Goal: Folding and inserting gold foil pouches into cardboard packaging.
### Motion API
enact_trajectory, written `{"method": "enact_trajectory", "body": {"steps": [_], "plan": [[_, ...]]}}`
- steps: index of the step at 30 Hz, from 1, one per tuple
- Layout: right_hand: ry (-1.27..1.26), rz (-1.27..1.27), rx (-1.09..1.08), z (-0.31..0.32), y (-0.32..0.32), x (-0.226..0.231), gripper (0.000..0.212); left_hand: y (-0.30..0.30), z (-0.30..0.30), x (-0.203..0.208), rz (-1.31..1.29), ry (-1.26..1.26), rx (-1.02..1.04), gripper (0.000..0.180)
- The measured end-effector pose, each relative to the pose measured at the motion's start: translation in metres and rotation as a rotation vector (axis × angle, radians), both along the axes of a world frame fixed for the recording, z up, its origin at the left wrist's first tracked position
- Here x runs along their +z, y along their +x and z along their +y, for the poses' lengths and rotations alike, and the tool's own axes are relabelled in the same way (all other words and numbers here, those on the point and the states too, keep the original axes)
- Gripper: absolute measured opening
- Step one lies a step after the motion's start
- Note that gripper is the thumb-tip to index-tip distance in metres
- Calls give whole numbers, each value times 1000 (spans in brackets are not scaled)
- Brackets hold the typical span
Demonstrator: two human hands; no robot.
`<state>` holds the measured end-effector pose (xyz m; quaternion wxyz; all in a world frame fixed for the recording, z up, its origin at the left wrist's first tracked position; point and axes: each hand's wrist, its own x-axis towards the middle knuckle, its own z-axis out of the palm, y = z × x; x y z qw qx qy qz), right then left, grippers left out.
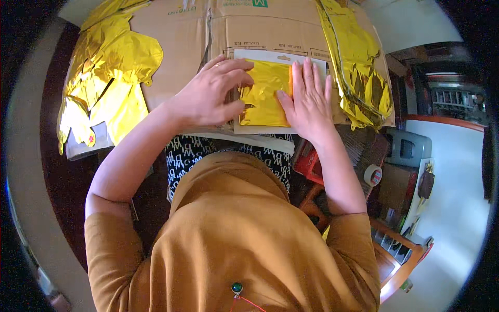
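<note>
A folded piece of shiny gold foil [265, 96], which looks like a flat foil balloon, lies on a white card [260, 54] with a hang hole at its top. My right hand [310, 101] lies flat along the foil's right edge, fingers stretched out and pointing away from me. An orange strip [291, 78] shows beside those fingers. Over the left edge of the foil is my left hand [213, 93], its fingers bent and its thumb apart from them. Whether the left fingertips touch the foil, I cannot tell.
Flattened cardboard [171, 57] serves as the work surface. Loose gold foil pieces [117, 62] pile up at the left, and more gold foil [358, 67] lies at the right. Lower right are a roll of tape [372, 176], a red box [310, 164] and a grey plastic stool [408, 147].
</note>
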<state>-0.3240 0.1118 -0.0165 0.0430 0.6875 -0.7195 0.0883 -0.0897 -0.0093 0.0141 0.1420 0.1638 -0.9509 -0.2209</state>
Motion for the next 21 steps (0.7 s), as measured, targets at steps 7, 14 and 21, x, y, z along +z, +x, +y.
{"method": "enact_trajectory", "body": {"steps": [7,14,21], "plan": [[35,-51,0,2,-4,11,73,-56,38,-26,146,-322,199,78],[22,-24,-1,6,-12,1,73,-53,38,-34,-81,-326,237,89],[34,-88,61,-32,-18,4,73,-54,11,-33,-117,-323,282,92]]}}
